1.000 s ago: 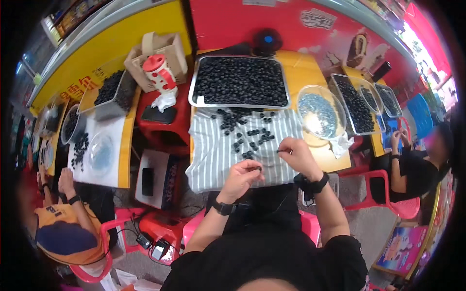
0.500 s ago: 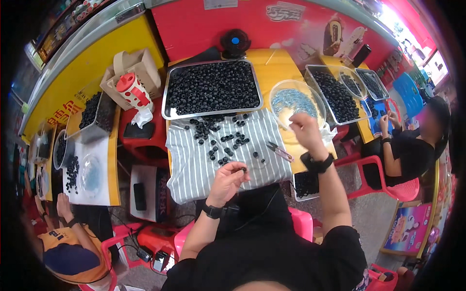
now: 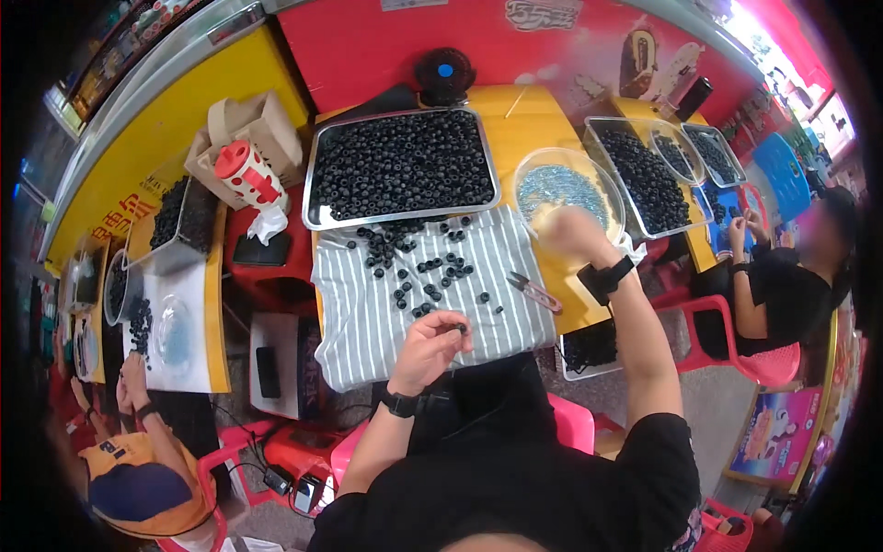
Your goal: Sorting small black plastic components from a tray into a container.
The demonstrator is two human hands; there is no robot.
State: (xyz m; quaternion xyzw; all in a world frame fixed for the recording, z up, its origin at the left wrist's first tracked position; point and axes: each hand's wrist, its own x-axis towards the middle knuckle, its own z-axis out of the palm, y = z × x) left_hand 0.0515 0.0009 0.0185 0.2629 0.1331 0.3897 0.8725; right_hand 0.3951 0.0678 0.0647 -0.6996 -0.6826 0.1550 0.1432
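Note:
My left hand (image 3: pixel 428 351) is over the near edge of a grey-and-white striped cloth (image 3: pixel 354 313), pinching a small round black part (image 3: pixel 461 327) between thumb and fingertips. My right hand (image 3: pixel 578 235), smeared by motion, is at the near side of a clear round bowl (image 3: pixel 616 189) of thin bluish pieces (image 3: pixel 559 186); its fingers are too blurred to make out. Loose black ring-shaped parts (image 3: pixel 430 267) are scattered over the cloth. To their right lie thread snips (image 3: pixel 535 293) with pinkish handles. Beyond the cloth stands a metal tray (image 3: pixel 405 221) heaped with the same black parts.
A small black fan (image 3: pixel 444 74) stands behind the tray. To the right is a clear bin (image 3: pixel 644 179) of black parts, with a seated co-worker (image 3: pixel 782 294) farther right. Another person (image 3: pixel 147 469) works at the left table. A lower tray (image 3: pixel 589 351) sits near my right thigh.
My right hand has dropped from its raised position toward the near side of the clear bowl. The left hand keeps its pinch on the black part, almost unmoved.

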